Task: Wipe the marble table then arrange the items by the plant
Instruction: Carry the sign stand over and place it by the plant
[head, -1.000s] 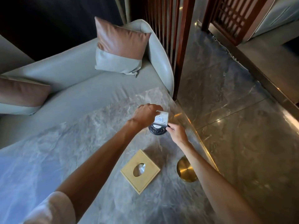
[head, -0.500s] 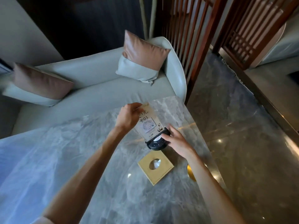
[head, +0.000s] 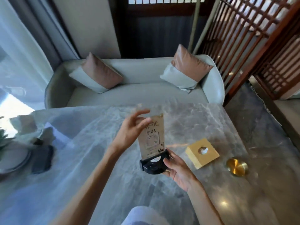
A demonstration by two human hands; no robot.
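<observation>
table sign (head: 152, 138): tall beige card printed "01", upright in a round black base (head: 153, 164), over mid marble worktop (head: 97, 159). right hand (head: 177, 170) fingers clamped on the base; left hand (head: 129, 131) fingers apart beside the card's top. yellow tissue box (head: 202, 153) just right.

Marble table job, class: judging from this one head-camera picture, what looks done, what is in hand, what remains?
Done: no cloth in view, so wiping cannot be confirmed. In hand: the right hand grips the sign stand; the left hand is open beside its card. Left: the tissue box and brass disc sit far from the plant.
</observation>
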